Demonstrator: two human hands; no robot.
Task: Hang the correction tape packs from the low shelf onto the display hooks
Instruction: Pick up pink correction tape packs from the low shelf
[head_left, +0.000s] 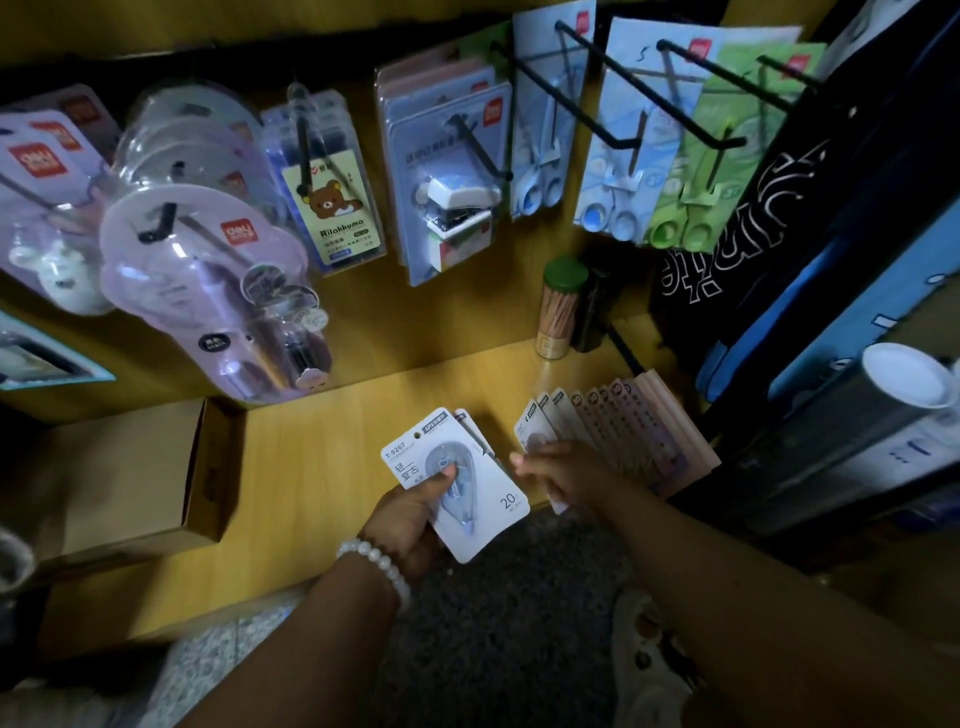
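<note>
My left hand (410, 512), with a pearl bracelet at the wrist, is shut on a small stack of white correction tape packs (470, 488); the thumb presses on the clear blister of the top one. My right hand (563, 475) rests on a fanned row of more correction tape packs (618, 431) lying on the low wooden shelf (322, 467), fingers curled over the nearest white pack. Black display hooks (597, 78) stick out of the wall above, most loaded with goods.
An open cardboard box (135, 483) sits on the shelf at the left. A green-capped tube of pencils (561, 306) and a dark cylinder stand at the shelf's back. Hanging staplers, scissors and purple packs fill the wall. Bags and rolls crowd the right side.
</note>
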